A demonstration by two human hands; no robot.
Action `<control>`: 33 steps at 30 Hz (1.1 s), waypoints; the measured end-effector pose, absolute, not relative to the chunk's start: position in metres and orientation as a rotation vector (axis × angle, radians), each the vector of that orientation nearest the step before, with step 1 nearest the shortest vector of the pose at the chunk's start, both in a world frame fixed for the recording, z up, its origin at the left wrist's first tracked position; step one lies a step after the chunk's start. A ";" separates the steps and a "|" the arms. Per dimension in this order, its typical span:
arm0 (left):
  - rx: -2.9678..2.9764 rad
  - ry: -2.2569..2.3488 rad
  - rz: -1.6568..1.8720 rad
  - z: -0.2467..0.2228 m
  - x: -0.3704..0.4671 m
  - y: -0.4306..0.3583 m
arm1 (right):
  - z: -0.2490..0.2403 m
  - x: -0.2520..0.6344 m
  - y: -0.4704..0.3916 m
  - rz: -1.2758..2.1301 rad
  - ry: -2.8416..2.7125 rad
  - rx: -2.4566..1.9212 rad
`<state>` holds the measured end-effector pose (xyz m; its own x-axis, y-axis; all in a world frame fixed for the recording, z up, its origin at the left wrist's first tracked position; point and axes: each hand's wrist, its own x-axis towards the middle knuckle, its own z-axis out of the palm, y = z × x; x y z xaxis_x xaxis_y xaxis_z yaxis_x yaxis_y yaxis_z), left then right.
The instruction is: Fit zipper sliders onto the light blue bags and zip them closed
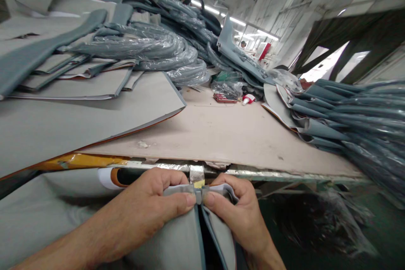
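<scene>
My left hand (pixel 152 211) pinches the folded top edge of a grey fabric panel (pixel 171 236) between thumb and fingers. Close beside it, my right hand (pixel 236 211) grips the edge of a second grey fabric panel (pixel 221 223) in the same way. Between the two thumb tips sits a small grey piece (pixel 198 197), whose kind I cannot make out. Below it the blue-grey bound edges part into a dark narrow gap. A bit of yellow (pixel 199 184) shows just above the thumbs, in front of the table edge.
A worn table (pixel 228 135) lies ahead. Large grey sheets (pixel 95 118) cover its left side, with plastic-wrapped blue-grey bundles (pixel 152 46) behind. More folded pieces (pixel 322 114) are heaped at right. A red phone-like object (pixel 225 98) and a small red-and-white bottle (pixel 248 99) lie toward the back.
</scene>
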<state>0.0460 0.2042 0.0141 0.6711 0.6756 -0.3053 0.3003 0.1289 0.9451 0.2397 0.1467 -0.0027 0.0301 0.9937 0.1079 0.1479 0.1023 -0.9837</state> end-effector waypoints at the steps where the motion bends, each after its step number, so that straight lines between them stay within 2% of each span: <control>1: 1.461 0.863 0.331 0.013 0.046 0.204 | -0.004 0.240 0.147 1.032 -1.336 -1.256; 33: 1.437 0.798 0.236 0.015 0.042 0.208 | -0.003 0.245 0.145 1.151 -1.358 -1.256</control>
